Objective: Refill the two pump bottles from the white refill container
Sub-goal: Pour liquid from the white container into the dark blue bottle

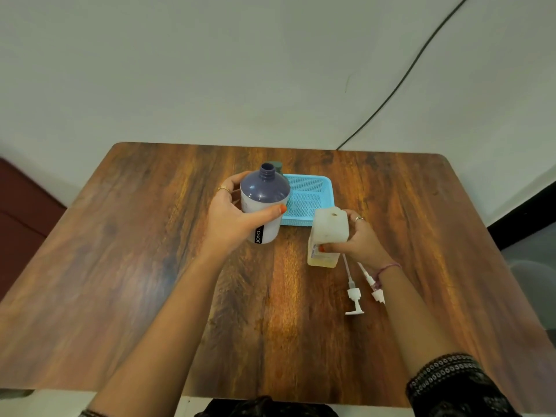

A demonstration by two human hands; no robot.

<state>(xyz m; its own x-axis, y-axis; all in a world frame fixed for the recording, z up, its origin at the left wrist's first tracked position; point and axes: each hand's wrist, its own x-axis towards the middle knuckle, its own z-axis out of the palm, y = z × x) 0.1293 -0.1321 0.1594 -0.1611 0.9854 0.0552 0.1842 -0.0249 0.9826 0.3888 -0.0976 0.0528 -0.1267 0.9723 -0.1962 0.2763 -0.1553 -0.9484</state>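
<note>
My left hand (pixel 228 219) grips a bottle with a purple shoulder and pale body (pixel 264 192). Its neck is open, it has no pump, and it stands near the table's middle. My right hand (pixel 362 240) holds a white squarish bottle (pixel 330 227) just to the right. That bottle has a small hole in its top and yellowish liquid at its bottom. Two white pump heads with tubes lie on the table: one (pixel 353 294) in front of the white bottle, the other (pixel 373 282) partly under my right wrist.
A light blue mesh basket (pixel 311 192) sits behind both bottles. A dark cap-like object (pixel 276 164) peeks out behind the purple bottle. The wooden table (pixel 150 266) stands against a white wall, where a black cable (pixel 406 75) runs down.
</note>
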